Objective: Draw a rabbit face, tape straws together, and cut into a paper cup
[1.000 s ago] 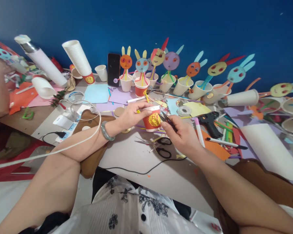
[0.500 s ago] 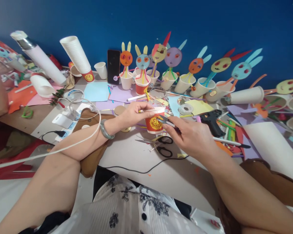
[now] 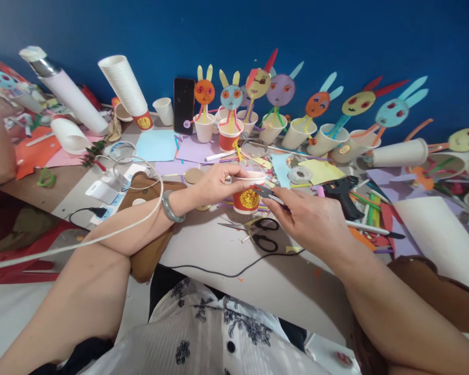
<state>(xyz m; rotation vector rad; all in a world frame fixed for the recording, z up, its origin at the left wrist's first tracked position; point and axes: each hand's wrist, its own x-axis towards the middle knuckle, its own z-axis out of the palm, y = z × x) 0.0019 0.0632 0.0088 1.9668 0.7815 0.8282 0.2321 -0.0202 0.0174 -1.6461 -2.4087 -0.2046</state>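
A red paper cup (image 3: 247, 201) with a yellow printed emblem and a white rim stands upright on the table in front of me. My left hand (image 3: 227, 180) grips its upper left side, with the fingers over the rim and the thumb along the outside. In my right hand (image 3: 303, 211) is a slim dark hand tool (image 3: 271, 195); its narrow end points left at the upper right of the cup. Whether the tip touches or enters the wall, I cannot tell. Below the cup lie black-handled scissors (image 3: 263, 233), blades partly spread.
Behind stand several cups with paper rabbit heads (image 3: 231, 97). A black glue gun (image 3: 342, 198) lies right of my right hand. Left are a power strip (image 3: 109, 205) and a brown pouch (image 3: 143, 263). A black cable (image 3: 226, 275) crosses the table's front.
My left thumb has shifted down from the rim onto the cup's side. The thin pale piece by my left fingers no longer shows. The tool in my right hand has tilted slightly.
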